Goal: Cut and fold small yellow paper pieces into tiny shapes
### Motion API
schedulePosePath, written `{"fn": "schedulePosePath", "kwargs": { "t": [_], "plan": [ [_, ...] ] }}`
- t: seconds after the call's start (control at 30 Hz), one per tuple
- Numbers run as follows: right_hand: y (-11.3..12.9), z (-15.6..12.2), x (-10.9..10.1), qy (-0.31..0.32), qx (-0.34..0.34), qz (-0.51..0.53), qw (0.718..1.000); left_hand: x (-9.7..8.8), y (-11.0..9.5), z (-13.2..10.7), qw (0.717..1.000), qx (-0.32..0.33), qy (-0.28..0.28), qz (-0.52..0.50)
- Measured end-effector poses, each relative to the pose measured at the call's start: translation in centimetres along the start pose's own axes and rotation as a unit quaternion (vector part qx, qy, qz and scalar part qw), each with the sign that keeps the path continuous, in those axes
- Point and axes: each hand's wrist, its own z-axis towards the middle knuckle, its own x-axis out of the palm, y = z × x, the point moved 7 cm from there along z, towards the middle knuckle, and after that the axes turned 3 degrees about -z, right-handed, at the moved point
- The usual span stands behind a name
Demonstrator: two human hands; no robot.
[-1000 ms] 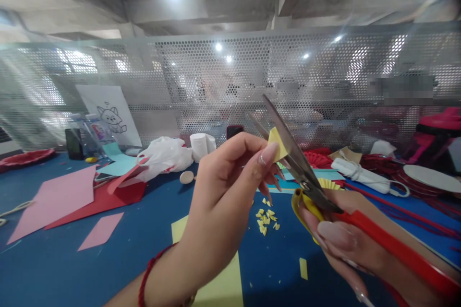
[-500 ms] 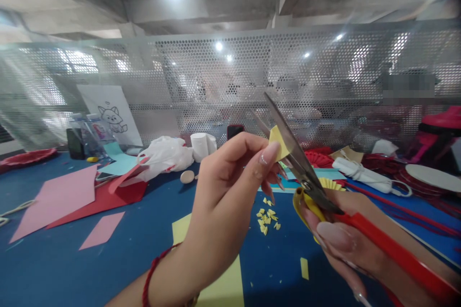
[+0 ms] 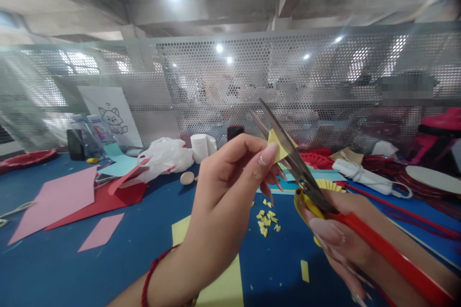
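Between thumb and fingers, my left hand (image 3: 230, 187) pinches a small yellow piece of paper (image 3: 275, 146). My right hand (image 3: 342, 240) grips scissors (image 3: 304, 184) with red and yellow handles. Their blades point up and to the left, slightly parted, and the paper lies between them. Below on the blue table, small yellow paper snippets (image 3: 265, 221) lie in a loose cluster. A yellow paper strip (image 3: 305, 271) rests nearer to me. Under my left forearm lies a larger yellow sheet (image 3: 225, 285), partly hidden.
At left lie pink paper (image 3: 57, 196), red paper (image 3: 79, 208) and a white plastic bag (image 3: 167, 154). A white paper roll (image 3: 202, 147) stands behind my left hand. To the right are a white power strip (image 3: 363, 177) and red cords (image 3: 414, 220). A perforated metal screen (image 3: 216, 81) borders the back.
The scissor blades have closed somewhat on the yellow paper, their tips coming down and left. My right hand has shifted slightly with them, while my left hand stays nearly in place.
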Motion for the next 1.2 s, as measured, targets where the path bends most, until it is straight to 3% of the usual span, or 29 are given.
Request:
{"fn": "schedulePosePath", "kwargs": {
  "t": [0.2, 0.4, 1.2],
  "plan": [
    [-0.5, 0.0, -0.2, -0.016, 0.02, -0.004, 1.0, 0.2, 0.0, 0.2, 1.0, -0.001, 0.007, -0.008],
    [-0.9, 0.3, -0.4, -0.003, -0.024, -0.027, 0.999, 0.1, 0.0, 0.3, 1.0, 0.003, 0.017, -0.007],
    [-1.2, -0.2, -0.4, -0.011, -0.015, -0.049, 0.999, -0.3, 0.2, 0.6, 1.0, -0.018, 0.011, -0.022]
  ]
}}
